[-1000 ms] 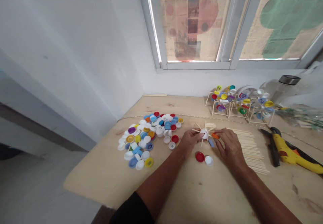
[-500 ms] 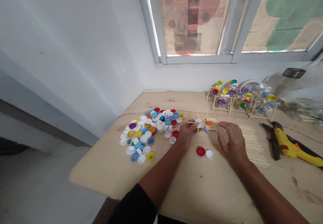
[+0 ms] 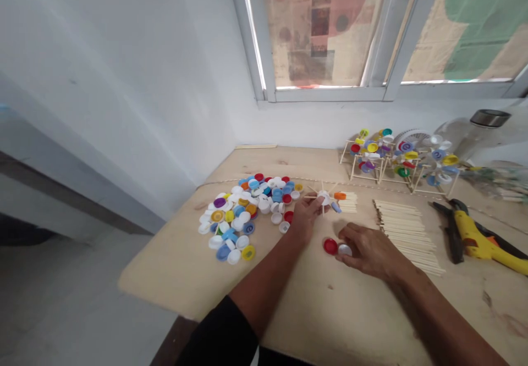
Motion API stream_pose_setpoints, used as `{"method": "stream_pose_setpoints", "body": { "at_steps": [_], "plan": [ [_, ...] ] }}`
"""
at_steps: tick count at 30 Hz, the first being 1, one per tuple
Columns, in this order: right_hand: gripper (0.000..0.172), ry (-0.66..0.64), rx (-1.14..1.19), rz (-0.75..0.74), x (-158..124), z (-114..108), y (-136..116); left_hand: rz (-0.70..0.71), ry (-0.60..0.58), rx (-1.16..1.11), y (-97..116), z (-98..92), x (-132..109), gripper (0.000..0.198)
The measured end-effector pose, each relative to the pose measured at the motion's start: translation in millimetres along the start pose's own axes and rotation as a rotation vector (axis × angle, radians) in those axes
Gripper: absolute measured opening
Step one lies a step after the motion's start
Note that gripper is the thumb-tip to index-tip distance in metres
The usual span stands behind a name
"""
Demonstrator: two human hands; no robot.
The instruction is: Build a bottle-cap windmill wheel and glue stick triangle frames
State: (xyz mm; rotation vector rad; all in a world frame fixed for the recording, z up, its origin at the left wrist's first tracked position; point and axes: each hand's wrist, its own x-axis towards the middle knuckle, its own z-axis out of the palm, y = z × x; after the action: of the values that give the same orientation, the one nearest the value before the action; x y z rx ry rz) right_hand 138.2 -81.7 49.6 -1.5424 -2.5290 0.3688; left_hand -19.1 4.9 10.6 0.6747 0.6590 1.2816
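Observation:
My left hand [image 3: 306, 216] pinches a small wheel [image 3: 325, 198] made of a white bottle cap with thin wooden sticks radiating from it; an orange cap and a blue cap sit on two stick ends. My right hand [image 3: 367, 250] rests low on the wooden board, fingers closing on a white cap [image 3: 345, 250] that lies beside a red cap [image 3: 330, 246].
A heap of coloured bottle caps [image 3: 247, 212] lies left of my hands. A row of wooden sticks [image 3: 406, 234] lies to the right, then a yellow glue gun [image 3: 482, 239]. Finished cap-and-stick wheels [image 3: 396, 160] and a glass jar [image 3: 474, 132] stand under the window.
My right hand let go of the wheel, dropped toward me and reached the white cap beside the red one. My left hand kept the wheel, lifting it slightly away.

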Motion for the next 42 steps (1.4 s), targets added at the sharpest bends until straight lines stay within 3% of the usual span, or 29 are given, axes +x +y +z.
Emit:
{"method": "stream_pose_setpoints", "body": {
  "at_steps": [5,8,15,20,26,31,36,42],
  "plan": [
    [0.013,-0.058,-0.011,-0.009,0.0,2.6,-0.3,-0.004,-0.014,0.003,-0.8,0.2,0.2,0.033],
    [0.012,-0.018,-0.041,-0.01,1.5,8.0,0.5,0.004,-0.013,0.001,-0.5,1.4,-0.6,0.033],
    [0.039,0.157,-0.039,-0.087,1.2,19.5,-3.3,-0.007,-0.015,0.011,-0.9,0.6,1.0,0.033],
    [0.022,0.249,-0.129,-0.11,7.4,30.2,-13.6,0.007,0.004,0.017,-2.1,-0.2,2.6,0.035],
    [0.017,0.376,-0.245,0.061,14.4,39.4,-2.0,0.015,0.02,0.02,0.9,3.9,-1.9,0.035],
    [0.029,0.5,-0.176,0.065,10.5,34.9,9.3,0.018,0.026,-0.012,1.8,3.8,-2.7,0.036],
    [0.021,0.589,-0.131,0.146,7.3,27.3,14.6,0.017,0.008,-0.024,0.6,-0.3,-2.0,0.031],
    [0.025,0.753,-0.076,0.142,4.9,17.1,25.2,0.012,-0.029,0.005,0.2,-1.6,-2.8,0.028]
  ]
}}
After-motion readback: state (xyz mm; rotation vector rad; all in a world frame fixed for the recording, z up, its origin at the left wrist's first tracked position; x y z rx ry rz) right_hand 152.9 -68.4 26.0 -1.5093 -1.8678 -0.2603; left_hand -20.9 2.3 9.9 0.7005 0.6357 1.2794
